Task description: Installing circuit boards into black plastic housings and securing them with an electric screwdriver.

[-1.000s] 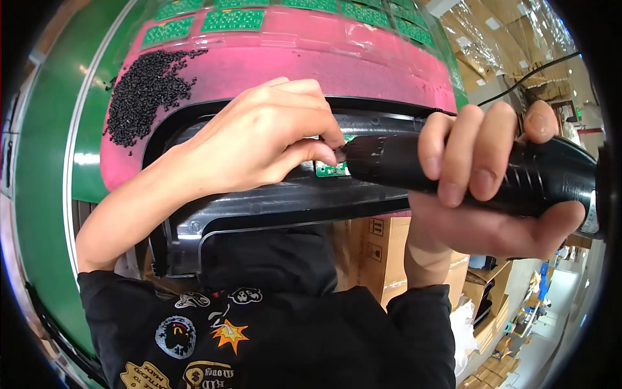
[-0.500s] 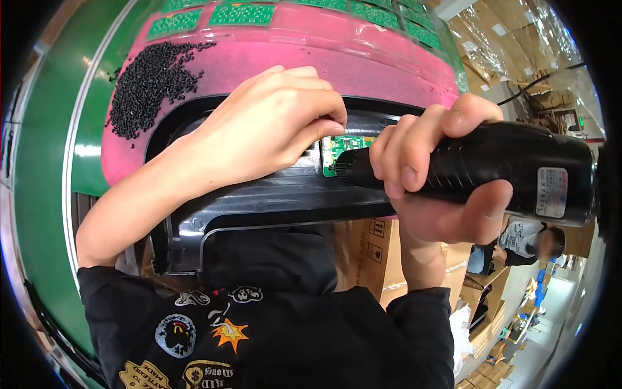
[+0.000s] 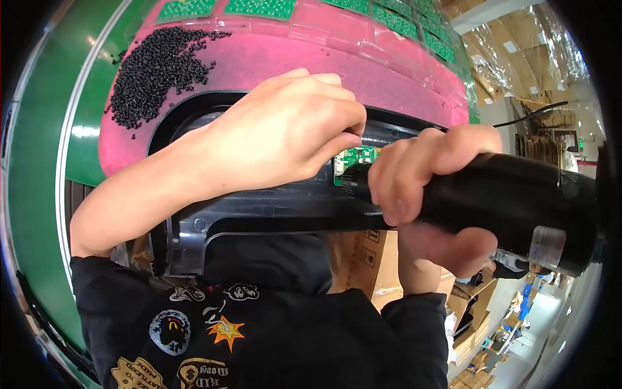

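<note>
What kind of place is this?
Probably a small factory or workshop. There are rows of green circuit boards, a heap of tiny black parts, and a black tool in the person's right hand.

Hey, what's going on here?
A person is working bare-handed over a black plastic shell on a pink mat. The right hand grips a black handheld tool, its nose at a green circuit board inside the shell. The left hand hovers beside the board, fingers bent; whether they hold anything is unclear. Many small black pieces lie heaped on the mat.
</note>
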### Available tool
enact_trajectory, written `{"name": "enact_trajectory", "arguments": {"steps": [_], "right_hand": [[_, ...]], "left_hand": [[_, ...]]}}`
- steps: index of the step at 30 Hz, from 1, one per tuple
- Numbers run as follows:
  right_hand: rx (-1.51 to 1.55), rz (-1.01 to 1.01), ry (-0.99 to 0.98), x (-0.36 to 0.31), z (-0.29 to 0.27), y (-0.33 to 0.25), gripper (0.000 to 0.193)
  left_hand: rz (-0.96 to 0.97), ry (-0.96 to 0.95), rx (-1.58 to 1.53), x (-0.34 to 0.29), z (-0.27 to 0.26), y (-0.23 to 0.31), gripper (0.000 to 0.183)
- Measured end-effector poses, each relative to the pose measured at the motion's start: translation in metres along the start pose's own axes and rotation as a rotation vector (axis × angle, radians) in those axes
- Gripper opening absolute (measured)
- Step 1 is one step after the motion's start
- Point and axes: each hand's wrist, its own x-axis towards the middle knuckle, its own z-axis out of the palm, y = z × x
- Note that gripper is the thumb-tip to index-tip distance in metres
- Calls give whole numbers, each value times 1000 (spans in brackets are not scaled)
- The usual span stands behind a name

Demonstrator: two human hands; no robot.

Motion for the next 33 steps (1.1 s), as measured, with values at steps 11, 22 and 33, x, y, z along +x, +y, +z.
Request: {"name": "enact_trajectory", "arguments": {"steps": [11,22,33], "right_hand": [[305,-398,-57,11,-8,-4,62],[251,-480,57,-4,-16,-23,61],[56,-224,346,-4,-57,-10,54]], "left_hand": [[112,-109,78,-3,-5,1,16],[168,-136,-167,5,-2,1,19],[-43,-110,-324,1,-1,2,64]]}}
